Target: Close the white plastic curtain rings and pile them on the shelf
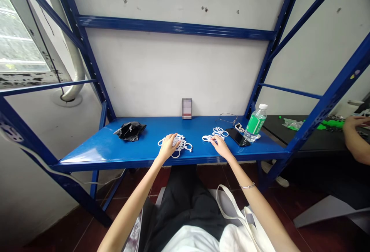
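A pile of white ring-shaped pieces (182,144) lies near the front edge of the blue table. My left hand (167,147) rests over its left side, with thumb and fingers apart among the rings. Farther right is a smaller group of white looped pieces (220,131). My right hand (221,146) is at the near left of this group, thumb and fingertips closed on a white looped piece (206,138). The exact kind of these pieces is too small to make out.
A crumpled black plastic bag (130,131) lies left. A phone-like device (187,109) stands against the wall. Eyeglasses (228,119), a black phone (238,137) and a green-labelled water bottle (255,124) sit right. Beyond the blue frame, a co-worker's arm (357,140) is over a dark table.
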